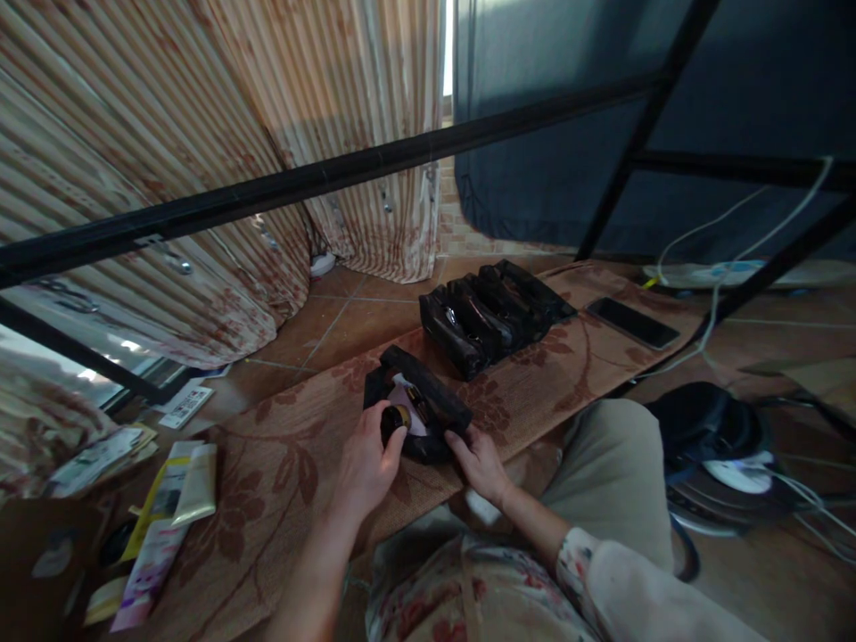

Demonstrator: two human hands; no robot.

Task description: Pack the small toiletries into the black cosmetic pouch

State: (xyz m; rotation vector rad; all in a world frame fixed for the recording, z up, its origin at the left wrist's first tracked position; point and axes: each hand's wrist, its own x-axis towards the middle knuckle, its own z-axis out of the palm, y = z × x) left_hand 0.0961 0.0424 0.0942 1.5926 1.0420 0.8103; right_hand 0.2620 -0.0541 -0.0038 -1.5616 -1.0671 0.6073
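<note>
A small black pouch lies open on the brown patterned cloth in front of me. Over its opening, my left hand is closed on a small round dark container with a gold-brown lid. My right hand pinches the pouch's near right edge. Inside the pouch I can see some pale material and dark, shiny items with gold parts, too small to name. Beyond it stands a row of several similar black pouches, side by side.
A phone lies on the cloth at the right. Flat tubes and packets are at the left, near a white label card. A dark metal bar crosses ahead. A white cable hangs down at the right.
</note>
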